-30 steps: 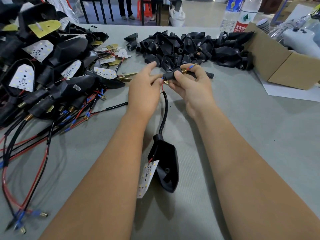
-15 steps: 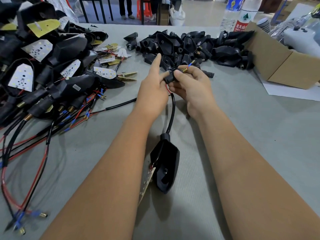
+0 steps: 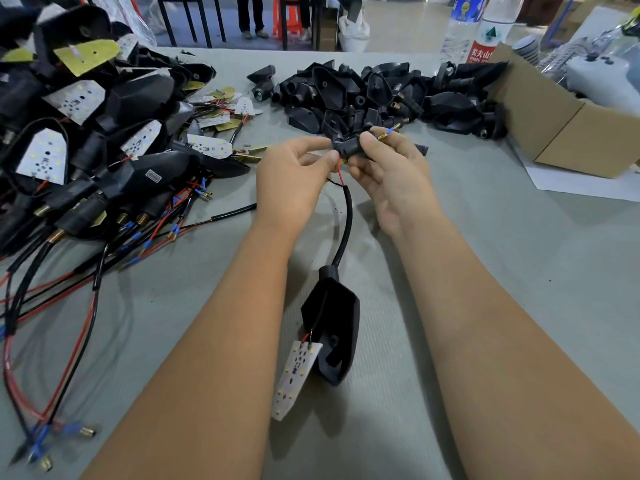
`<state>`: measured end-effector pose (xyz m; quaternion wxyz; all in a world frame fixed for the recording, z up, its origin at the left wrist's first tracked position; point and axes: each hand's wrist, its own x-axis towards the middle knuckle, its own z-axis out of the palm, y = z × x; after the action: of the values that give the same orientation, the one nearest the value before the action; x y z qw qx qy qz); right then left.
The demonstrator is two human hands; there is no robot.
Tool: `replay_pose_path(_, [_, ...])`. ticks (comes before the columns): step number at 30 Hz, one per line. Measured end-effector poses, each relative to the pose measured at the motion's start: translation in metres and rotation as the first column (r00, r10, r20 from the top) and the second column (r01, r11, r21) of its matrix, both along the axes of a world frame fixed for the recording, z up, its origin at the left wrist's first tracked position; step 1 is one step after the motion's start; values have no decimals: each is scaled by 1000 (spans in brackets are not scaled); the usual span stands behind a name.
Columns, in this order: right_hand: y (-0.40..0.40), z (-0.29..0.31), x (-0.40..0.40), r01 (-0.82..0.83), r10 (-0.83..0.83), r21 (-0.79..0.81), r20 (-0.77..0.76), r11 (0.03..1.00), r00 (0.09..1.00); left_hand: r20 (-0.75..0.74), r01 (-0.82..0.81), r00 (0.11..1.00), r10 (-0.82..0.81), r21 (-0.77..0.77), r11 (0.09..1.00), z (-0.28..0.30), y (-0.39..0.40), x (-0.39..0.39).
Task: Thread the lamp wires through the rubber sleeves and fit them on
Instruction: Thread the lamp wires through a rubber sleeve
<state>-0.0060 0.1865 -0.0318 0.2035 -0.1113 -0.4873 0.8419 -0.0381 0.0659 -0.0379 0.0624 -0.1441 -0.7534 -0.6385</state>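
A black rubber sleeve (image 3: 346, 148) is held above the grey table between both hands. My right hand (image 3: 391, 174) grips the sleeve, and a brass threaded end with a blue wire tip (image 3: 384, 133) pokes out past its fingers. My left hand (image 3: 294, 178) pinches the thin red wire (image 3: 340, 174) at the sleeve's near end. From there a black cable (image 3: 348, 220) drops to a black lamp housing (image 3: 334, 327) lying on the table, with its white LED board (image 3: 296, 375) hanging out beside it.
A heap of wired lamp assemblies (image 3: 86, 140) with red and black leads fills the left side. Loose black rubber parts (image 3: 381, 95) are piled at the back centre. A cardboard box (image 3: 561, 129) and water bottles (image 3: 485, 29) stand at the right rear.
Both hands shifted slightly right and nearer with the sleeve. The lamp housing has slid and turned on the table, and its LED board now lies face up.
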Motion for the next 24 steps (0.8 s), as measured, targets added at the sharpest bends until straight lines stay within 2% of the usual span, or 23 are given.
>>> replay_pose_path(2, [1, 0, -1, 16, -16, -47, 4, 999, 1000, 97, -20, 995, 12, 78, 997, 0, 0, -2])
replay_pose_path(4, [3, -1, -1, 29, -29, -69, 2, 997, 1000, 125, -6, 992, 2, 33, 999, -2, -2, -3])
replay_pose_path(7, [2, -3, -2, 4, -5, 41, 9, 999, 1000, 77, 2, 997, 1, -38, 999, -3, -4, -2])
replay_pose_path(10, [-1, -5, -3, -22, 19, 138, 25, 990, 1000, 13, -59, 998, 59, -30, 998, -1, -2, 0])
replay_pose_path(13, [0, -5, -4, 2, -2, 75, 11, 997, 1000, 66, -84, 994, 82, 26, 996, 2, -2, 3])
replay_pose_path(16, [3, -6, -5, 32, -32, -1, -11, 999, 999, 61, -43, 997, 53, -154, 987, 1, -3, 3])
replay_pose_path(18, [3, -6, -5, 35, -35, 5, -5, 999, 999, 64, 3, 998, 10, -203, 979, 1, -2, 5])
replay_pose_path(22, [3, -6, -6, 0, -4, 80, 47, 997, 999, 36, 20, 999, -13, -182, 983, 0, 0, 6])
replay_pose_path(24, [3, -5, -5, -9, 4, 75, 59, 997, 998, 20, -17, 1000, 19, -108, 994, 1, -1, 4])
